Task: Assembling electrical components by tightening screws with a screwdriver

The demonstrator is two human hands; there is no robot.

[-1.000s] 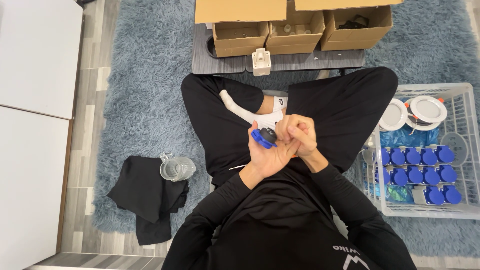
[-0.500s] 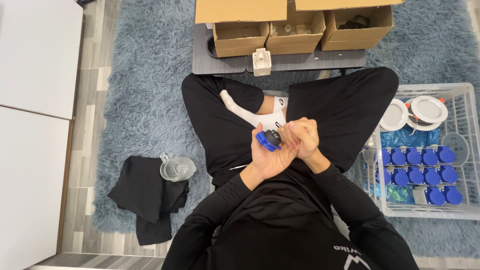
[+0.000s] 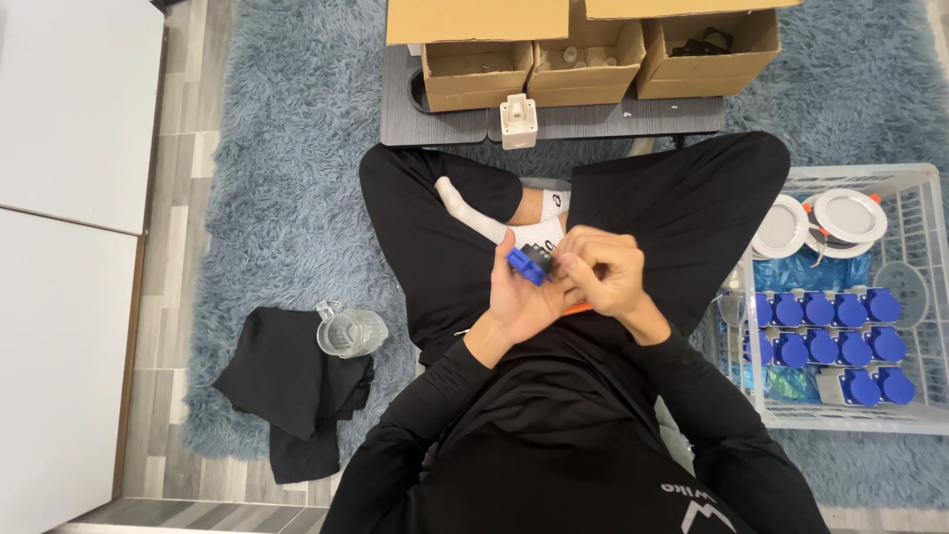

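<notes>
I'm sitting cross-legged on the shaggy blue rug (image 3: 297, 148), and both hands are up in front of my belly. My left hand (image 3: 519, 302) has the small blue plug part (image 3: 526, 265) cradled at the tips of its fingers, which are closed round it from below. My right hand (image 3: 598, 277) is right up against it, its fingers curled in and pinched on the dark end of the same piece. A sliver of orange (image 3: 578, 309) shows under my right palm; what it is I cannot tell.

To my judgement this is fiddly fitting work, so the thing to do is keep the left grip firm and steady, let the right fingers do the turning or pressing, and keep the two halves lined up straight rather than forcing them at an angle. Holding it close over my lap is sensible: anything that slips lands on my leg, not deep in the rug.

Off to the right of my fingers sits a white wire crate (image 3: 924, 188) with rows of blue plugs (image 3: 835, 331) and two round white light fittings (image 3: 816, 222). To the left of my fingers lie a clear glass jar (image 3: 351, 333) and a black cloth (image 3: 292, 391). Beyond my fingers, past my knees, open cardboard boxes (image 3: 583, 59) stand on a low grey table (image 3: 593, 121), with a small white block (image 3: 518, 119) at its edge.
</notes>
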